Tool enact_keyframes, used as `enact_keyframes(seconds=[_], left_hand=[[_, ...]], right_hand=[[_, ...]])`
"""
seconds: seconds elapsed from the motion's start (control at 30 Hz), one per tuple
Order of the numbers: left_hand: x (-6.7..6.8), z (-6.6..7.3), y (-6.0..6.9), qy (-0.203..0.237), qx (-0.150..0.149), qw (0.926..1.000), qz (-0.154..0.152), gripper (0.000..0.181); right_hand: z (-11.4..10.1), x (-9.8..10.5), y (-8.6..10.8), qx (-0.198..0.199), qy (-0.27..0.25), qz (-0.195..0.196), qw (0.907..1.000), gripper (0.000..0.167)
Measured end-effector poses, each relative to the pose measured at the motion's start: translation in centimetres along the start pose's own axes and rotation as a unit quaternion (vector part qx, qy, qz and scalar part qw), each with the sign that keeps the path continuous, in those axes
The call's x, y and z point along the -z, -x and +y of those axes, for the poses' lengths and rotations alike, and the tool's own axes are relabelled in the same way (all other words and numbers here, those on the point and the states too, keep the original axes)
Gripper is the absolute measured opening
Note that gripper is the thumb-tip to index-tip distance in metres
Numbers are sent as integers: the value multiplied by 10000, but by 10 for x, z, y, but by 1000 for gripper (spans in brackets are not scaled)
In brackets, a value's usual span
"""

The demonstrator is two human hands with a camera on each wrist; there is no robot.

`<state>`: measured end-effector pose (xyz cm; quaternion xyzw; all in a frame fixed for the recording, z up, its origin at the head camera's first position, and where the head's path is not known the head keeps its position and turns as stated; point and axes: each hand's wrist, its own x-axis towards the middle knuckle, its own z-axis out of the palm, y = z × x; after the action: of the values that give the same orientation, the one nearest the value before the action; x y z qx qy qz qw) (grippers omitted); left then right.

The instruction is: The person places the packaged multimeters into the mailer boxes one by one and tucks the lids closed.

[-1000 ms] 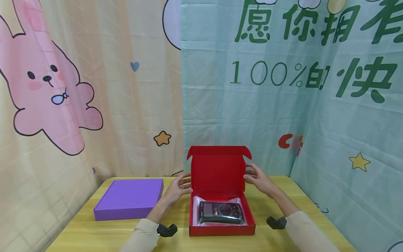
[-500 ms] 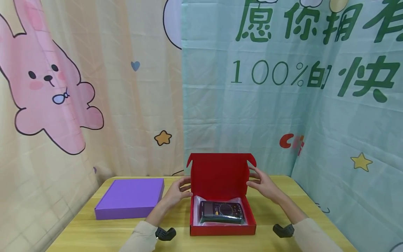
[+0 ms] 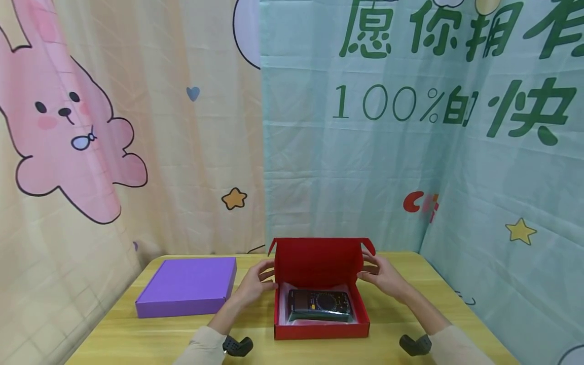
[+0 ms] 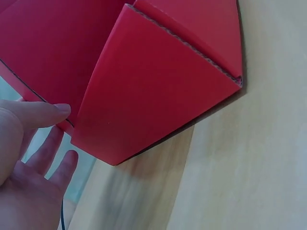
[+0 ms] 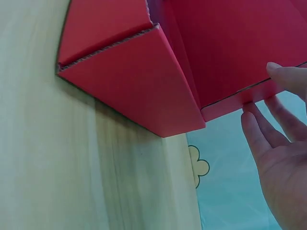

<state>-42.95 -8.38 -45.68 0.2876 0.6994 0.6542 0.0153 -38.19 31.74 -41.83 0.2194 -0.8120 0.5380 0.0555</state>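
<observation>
A red cardboard box sits on the table, its hinged lid raised and leaning forward over the back. Inside, a black multimeter with a dial lies on clear plastic wrap. My left hand holds the lid's left side edge; in the left wrist view the thumb lies on the inner side and the other fingers are partly behind it. At the opposite edge, my right hand has its thumb on the lid's rim and fingertips under the outer side.
To the left of the red box lies a closed purple box on the wooden table. Printed curtains hang behind the table and along its sides. Each wrist carries a black camera.
The lid has tipped forward and lower, its top edge coming down toward the box. Both hands have moved down with it, the right one slightly outward as well. The multimeter has stayed put.
</observation>
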Motion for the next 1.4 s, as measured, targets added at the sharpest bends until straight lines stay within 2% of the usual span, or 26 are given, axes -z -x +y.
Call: enact_keyframes(seconds=[0.27,0.43,0.6,0.73,0.9,1.03,1.17,1.33,1.4], left_hand=[[-2,0,1,-139,14,9998,142,56],[-4,2,1,-65,76,9996,280,56],[-6,1,0,-184,-20,9986,490,55],[-7,-2,1,-420,-33,9980,472,52],[-5,-4,4,-602,41,9978,289,51],[-4,2,9,-769,150,9969,55,50],[-1,13,18,-803,329,9959,-240,52],[6,29,28,-291,526,9948,-826,56],[10,35,30,151,604,9921,-1087,57]], right_hand=[[0,-4,3,-57,-102,152,9998,69],[-1,-6,3,-57,-142,189,9997,68],[0,-5,4,118,-36,163,9998,67],[4,-5,6,386,-63,-43,9992,61],[4,-7,15,516,113,-241,9983,56],[0,-6,22,294,310,-274,9987,53],[-5,-3,28,60,48,-427,9991,55],[-15,5,34,-133,-547,-958,9938,57],[-18,11,35,-103,-1099,-1320,9851,53]])
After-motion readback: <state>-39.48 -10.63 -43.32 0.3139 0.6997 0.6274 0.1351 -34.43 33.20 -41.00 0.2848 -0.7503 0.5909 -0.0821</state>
